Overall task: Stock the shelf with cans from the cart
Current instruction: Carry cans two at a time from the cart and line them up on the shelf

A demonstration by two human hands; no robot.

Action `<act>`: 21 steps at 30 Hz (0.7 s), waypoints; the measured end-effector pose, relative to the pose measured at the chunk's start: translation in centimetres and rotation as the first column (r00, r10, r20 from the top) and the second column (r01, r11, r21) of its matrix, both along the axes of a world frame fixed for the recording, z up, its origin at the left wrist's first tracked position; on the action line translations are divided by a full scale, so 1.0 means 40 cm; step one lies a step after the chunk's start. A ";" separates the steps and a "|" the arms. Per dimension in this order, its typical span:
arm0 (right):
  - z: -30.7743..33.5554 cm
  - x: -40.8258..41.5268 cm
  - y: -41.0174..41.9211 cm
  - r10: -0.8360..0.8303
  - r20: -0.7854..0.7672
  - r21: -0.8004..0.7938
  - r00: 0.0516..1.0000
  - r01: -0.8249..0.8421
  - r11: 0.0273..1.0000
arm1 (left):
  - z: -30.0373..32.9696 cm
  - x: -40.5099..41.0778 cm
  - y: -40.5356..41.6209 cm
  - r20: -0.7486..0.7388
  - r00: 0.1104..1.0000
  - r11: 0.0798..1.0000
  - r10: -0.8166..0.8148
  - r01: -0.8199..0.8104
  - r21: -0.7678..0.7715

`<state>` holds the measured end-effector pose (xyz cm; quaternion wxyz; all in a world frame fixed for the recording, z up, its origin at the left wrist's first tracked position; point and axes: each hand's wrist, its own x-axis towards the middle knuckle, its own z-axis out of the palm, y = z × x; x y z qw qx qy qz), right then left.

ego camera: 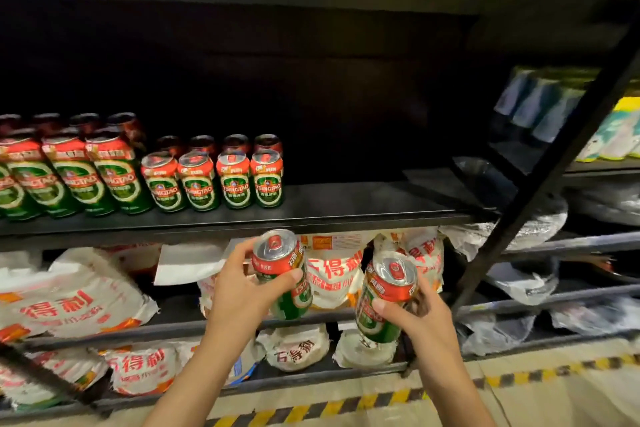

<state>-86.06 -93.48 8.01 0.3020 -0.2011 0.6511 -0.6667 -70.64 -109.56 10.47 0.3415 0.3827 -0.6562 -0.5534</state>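
Roughly a third done, going by the black metal shelf board (pixel 363 208). Left end already packed with tall green-and-red aluminium beer cans (pixel 74 177), stacked rows going back into the dark. Just right of those, two rows of four short green-and-red beer cans (pixel 213 178), standing upright, labels facing out. Right of that last short can: bare black board all the way to the slanted black upright post (pixel 554 163). Plenty left to fill.

Two more on the way up. Left hand (pixel 239 291) wrapped around a short green can with red collar (pixel 282 274), fingers and thumb curled on its body, can tilted, top just below the front edge of the shelf board. Right hand (pixel 415 319) gripping a second matching short can (pixel 384 298), also tilted, lower and further right of the first. Neither touching the board yet.

Probably headed for the gap right beside the last short can, though that's a guess. No cart anywhere in view, so no telling how many remain. Below the board, crumpled white sacks with red lettering (pixel 79 302).
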 end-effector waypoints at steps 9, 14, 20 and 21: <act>0.004 -0.220 -0.187 0.124 -0.049 -0.005 0.991 -0.124 0.992 | -0.013 -0.201 -0.123 0.017 0.997 0.996 0.081 -0.081 -0.038; 0.022 -0.339 -0.302 0.252 -0.092 -0.014 0.963 -0.255 0.967 | 0.001 -0.280 -0.181 0.008 0.986 0.985 0.166 -0.165 -0.052; 0.019 -0.441 -0.406 0.333 -0.157 -0.009 0.930 -0.339 0.941 | -0.018 -0.385 -0.225 0.000 0.978 0.975 0.210 -0.210 -0.069; 0.015 -0.453 -0.420 0.337 -0.170 -0.005 0.926 -0.343 0.939 | -0.023 -0.402 -0.231 -0.001 0.978 0.975 0.209 -0.209 -0.071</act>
